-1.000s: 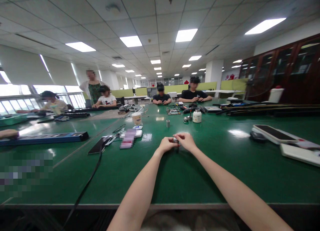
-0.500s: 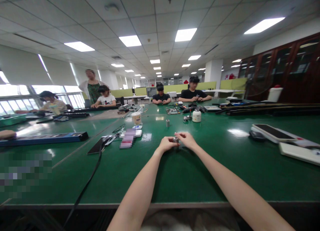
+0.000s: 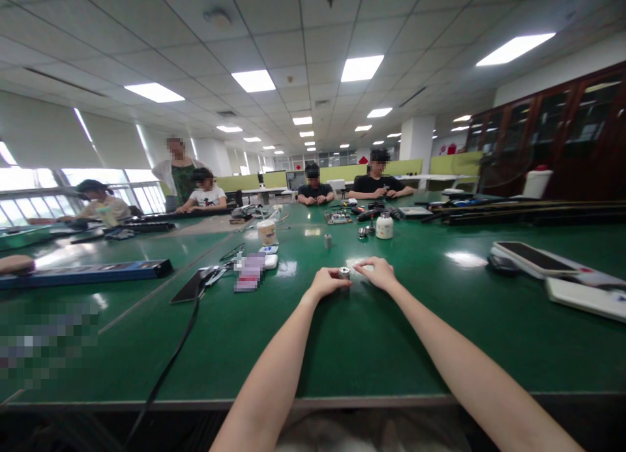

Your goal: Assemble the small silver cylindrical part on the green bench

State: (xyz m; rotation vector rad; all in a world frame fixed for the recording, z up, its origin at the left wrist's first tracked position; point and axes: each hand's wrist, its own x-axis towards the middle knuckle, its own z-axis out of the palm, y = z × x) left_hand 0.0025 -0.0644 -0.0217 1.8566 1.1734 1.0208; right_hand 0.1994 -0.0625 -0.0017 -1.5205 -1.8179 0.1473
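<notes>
My left hand [image 3: 327, 283] has its thumb and fingers closed around a small silvery metal cylinder [image 3: 344, 273] standing on the green table. The cylinder's round top faces up and shows a dark spot in its middle. Just to the right, apart from the cylinder, my right hand [image 3: 379, 272] has its fingers stretched towards it. I make out nothing between them. A second, similar metal cylinder [image 3: 327, 241] stands upright farther off, beyond my hands.
A white jar [image 3: 385, 227] stands by small metal parts [image 3: 362, 232]. Left lie a paper cup [image 3: 267, 231], a pixelated purplish item [image 3: 250, 271] and a black cable [image 3: 180, 344]. Pale flat devices [image 3: 535, 259] lie right. Several people sit around the table; one stands.
My right hand has let go of the cylinder's top and moved a little to the right, uncovering it. The left hand keeps its hold in the same place.
</notes>
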